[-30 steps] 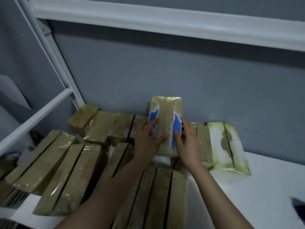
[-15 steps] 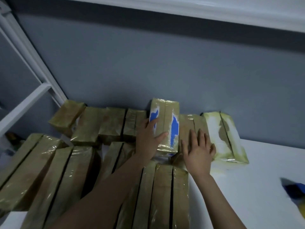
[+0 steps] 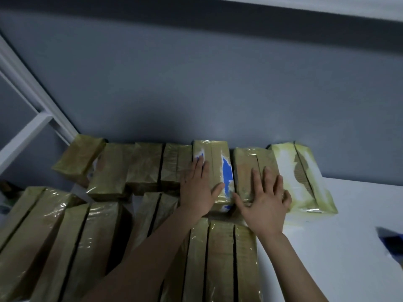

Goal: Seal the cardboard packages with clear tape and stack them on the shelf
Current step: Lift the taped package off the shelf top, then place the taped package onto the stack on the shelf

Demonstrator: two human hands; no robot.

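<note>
Tilted up a second ago, the tape-wrapped brown cardboard package with torn blue patches (image 3: 216, 166) now lies flat in the back row; the left hand (image 3: 196, 188) presses on it, fingers straight, thumb across its top; the right hand (image 3: 263, 199) rests open, fingers spread, on the neighbouring plain brown taped package (image 3: 244, 166). Seating it well likely means even downward pressure and a push towards the grey wall (image 3: 218, 83), sides flush, the neighbour steadied; slick tape may slide on the white shelf (image 3: 349, 214).
</note>
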